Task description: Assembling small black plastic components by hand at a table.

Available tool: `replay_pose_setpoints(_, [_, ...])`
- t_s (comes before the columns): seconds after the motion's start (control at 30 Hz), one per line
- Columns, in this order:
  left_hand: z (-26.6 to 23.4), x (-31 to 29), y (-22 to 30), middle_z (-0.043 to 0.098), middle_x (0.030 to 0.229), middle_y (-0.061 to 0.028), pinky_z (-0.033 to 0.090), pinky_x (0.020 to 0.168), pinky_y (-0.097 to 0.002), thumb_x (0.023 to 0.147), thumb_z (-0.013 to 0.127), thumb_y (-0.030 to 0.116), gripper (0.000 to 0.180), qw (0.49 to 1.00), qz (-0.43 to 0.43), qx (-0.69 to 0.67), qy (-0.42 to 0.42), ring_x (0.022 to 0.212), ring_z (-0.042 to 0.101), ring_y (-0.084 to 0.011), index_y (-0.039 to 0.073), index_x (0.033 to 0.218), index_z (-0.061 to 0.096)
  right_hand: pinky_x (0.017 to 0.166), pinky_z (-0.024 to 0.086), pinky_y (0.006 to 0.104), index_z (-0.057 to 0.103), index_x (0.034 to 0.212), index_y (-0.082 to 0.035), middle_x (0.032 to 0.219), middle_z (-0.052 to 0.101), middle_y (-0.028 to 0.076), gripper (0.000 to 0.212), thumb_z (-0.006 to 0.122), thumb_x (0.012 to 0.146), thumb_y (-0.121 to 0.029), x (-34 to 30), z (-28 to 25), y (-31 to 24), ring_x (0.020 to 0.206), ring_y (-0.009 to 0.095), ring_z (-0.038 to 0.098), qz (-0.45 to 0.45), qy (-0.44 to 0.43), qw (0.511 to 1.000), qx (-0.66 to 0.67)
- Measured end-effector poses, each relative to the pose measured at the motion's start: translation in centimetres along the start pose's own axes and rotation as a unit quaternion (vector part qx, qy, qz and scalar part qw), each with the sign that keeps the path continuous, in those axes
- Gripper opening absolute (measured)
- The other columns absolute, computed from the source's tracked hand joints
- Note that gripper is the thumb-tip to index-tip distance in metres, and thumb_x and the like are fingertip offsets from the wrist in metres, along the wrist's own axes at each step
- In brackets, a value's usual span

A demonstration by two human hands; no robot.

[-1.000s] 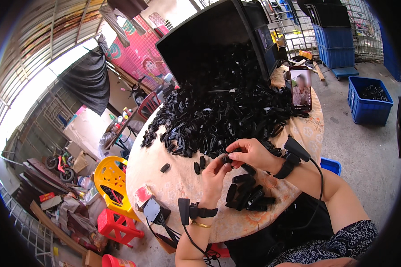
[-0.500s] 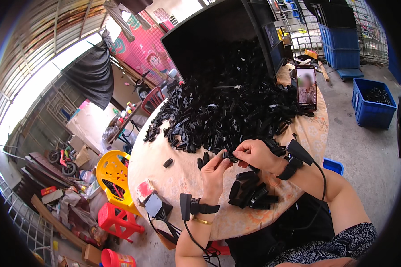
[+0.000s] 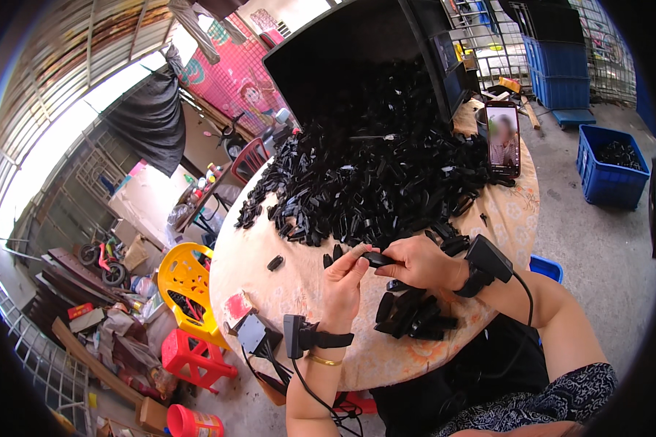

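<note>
Between my two hands is a small black oval plastic piece (image 3: 376,258), held just in front of the big heap. My left hand (image 3: 342,285) pinches its left end with thumb and fingertips. The fingers of my right hand (image 3: 420,262) close on its right end. Below my right hand lies a smaller pile of long black plastic pieces (image 3: 415,318). The large heap of similar black pieces (image 3: 357,186) spreads across the far half of the round table (image 3: 270,320). A single black piece (image 3: 275,263) lies apart at the left.
A large black bin (image 3: 335,65) lies tipped behind the heap. A phone (image 3: 503,140) stands at the table's right. Beyond it is a blue crate (image 3: 612,178) of dark pieces. A yellow chair (image 3: 175,280), red stool (image 3: 197,358) and a small box with cables (image 3: 254,335) sit left.
The piece in my hands has been turned, and its smooth oval side now shows. My right wrist has rotated slightly, and my left hand has shifted a little left.
</note>
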State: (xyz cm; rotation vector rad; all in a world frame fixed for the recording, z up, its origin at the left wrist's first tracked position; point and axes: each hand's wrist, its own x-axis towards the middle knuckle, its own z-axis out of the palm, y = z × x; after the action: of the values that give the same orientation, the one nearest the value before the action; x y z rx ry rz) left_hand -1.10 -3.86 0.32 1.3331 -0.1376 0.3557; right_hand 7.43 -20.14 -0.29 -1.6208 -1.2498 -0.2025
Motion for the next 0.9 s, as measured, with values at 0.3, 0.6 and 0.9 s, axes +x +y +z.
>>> replay_pose_setpoints(0.3, [-0.3,0.4,1.0,0.067,0.097,-0.0093,0.045,0.081,-0.0233,0.088,0.06,0.005,0.025,0.995,-0.033,0.094,0.023,0.087,0.06,-0.0121,-0.004,0.111,0.061,0.057,0.047,0.0367,0.067,0.08,-0.004,0.074,0.063,0.015,0.027,0.063,0.084,-0.031,1.2,-2.5,1.1,0.068,0.029,0.062,0.019,0.007,0.998,-0.065])
replay_pose_setpoints(0.6, [-2.7,0.7,-0.5,0.063,0.069,-0.0102,0.044,0.064,-0.027,0.082,0.068,0.024,0.029,0.88,0.016,0.474,-0.009,0.063,0.056,-0.0163,0.004,0.103,0.065,0.064,0.049,0.0398,0.067,0.077,-0.005,0.07,0.064,0.013,0.023,0.068,0.073,-0.027,-0.3,-6.7,2.8,0.072,0.031,0.063,0.133,-0.11,0.94,-0.294])
replay_pose_setpoints(0.9, [-8.2,1.9,-1.4,0.063,0.091,-0.018,0.048,0.076,-0.0421,0.078,0.068,0.017,0.024,0.731,-0.009,0.668,0.141,0.086,0.06,-0.0362,0.004,0.097,0.065,0.068,0.049,0.0399,0.058,0.102,-0.002,0.086,0.063,0.015,0.033,0.063,0.069,-0.006,0.0,-3.2,3.1,0.08,0.032,0.061,0.085,0.021,0.974,-0.208])
